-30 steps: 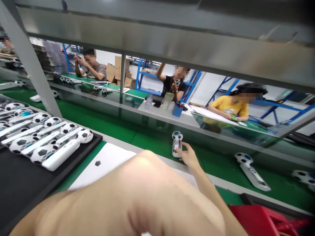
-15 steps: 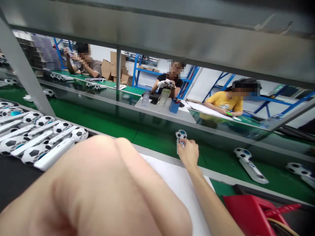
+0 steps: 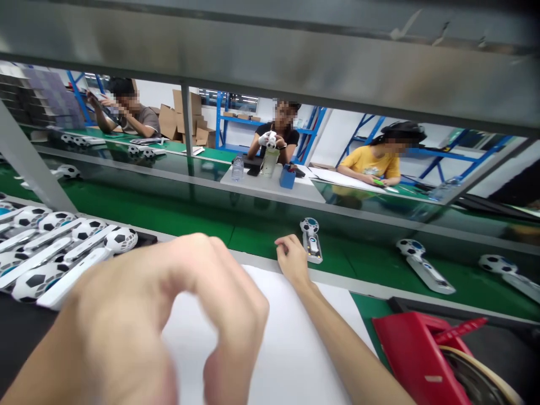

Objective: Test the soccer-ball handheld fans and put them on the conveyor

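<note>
My left hand (image 3: 181, 304) looms large in the near foreground, its fingers curved and set apart from the thumb, with nothing between them. Beyond it, my right hand (image 3: 292, 260) hovers at the edge of the green belt (image 3: 202, 225), fingers loosely bent and empty. Just right of those fingers lies a white handheld device with a football-patterned head (image 3: 311, 241), apart from the hand. A white sheet (image 3: 291, 343) spreads beneath both hands.
Rows of similar football-headed devices (image 3: 88, 232) fill a dark tray at left. More devices (image 3: 426, 267) lie on the belt at right. A red holder (image 3: 405, 349) with a tape roll stands near right. A metal beam (image 3: 253, 73) crosses overhead. Several people sit opposite.
My right hand has let go of the football-headed device and moved left, leaving it on the belt. My left hand's fingers have come apart from the thumb. The view has shifted slightly right.
</note>
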`<state>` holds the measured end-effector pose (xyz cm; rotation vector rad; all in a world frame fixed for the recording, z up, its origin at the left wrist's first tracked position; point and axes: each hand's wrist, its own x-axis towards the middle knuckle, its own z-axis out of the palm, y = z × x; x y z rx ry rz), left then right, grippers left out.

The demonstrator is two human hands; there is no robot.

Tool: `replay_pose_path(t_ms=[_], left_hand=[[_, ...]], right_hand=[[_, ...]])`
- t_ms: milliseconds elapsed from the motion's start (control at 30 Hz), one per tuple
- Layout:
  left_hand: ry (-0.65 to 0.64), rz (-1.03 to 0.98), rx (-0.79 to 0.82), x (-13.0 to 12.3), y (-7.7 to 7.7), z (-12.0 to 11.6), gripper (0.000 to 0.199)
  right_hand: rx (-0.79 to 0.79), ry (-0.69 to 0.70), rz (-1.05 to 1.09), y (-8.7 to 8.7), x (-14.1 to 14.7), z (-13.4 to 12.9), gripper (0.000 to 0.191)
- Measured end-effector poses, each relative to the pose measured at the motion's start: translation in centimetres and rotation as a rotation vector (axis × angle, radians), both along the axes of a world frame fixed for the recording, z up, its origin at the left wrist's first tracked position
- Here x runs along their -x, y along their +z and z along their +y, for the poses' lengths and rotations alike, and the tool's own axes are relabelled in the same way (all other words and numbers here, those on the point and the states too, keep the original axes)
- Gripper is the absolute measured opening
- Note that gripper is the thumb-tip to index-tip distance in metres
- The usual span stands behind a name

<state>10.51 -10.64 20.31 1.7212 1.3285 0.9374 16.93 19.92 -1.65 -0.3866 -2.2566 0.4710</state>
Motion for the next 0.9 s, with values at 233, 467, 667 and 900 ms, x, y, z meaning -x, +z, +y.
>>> replay_pose_path(t_ms=[233, 467, 667, 900], left_hand=[[0.729, 0.416, 0.125, 5.6, -9.2, 10.6, 0.036], [0.858, 0.706, 0.104, 6.2, -19.4, 13.4, 0.029], [0.782, 0.786, 0.099, 6.6, -20.1, 13.7, 0.033], [0.773, 0.823, 0.122, 6.5, -20.1, 13.7, 0.03]], right_hand=[[0.029, 0.017, -0.045, 0.2, -0.1, -0.2, 0.016], [0.095, -0.004, -0.185, 0.4, 0.1, -0.2, 0.019], [0.159, -0.031, -0.286, 0.6, 0.2, -0.3, 0.025], [0.178, -0.021, -0.274, 0.4, 0.2, -0.2, 0.027]])
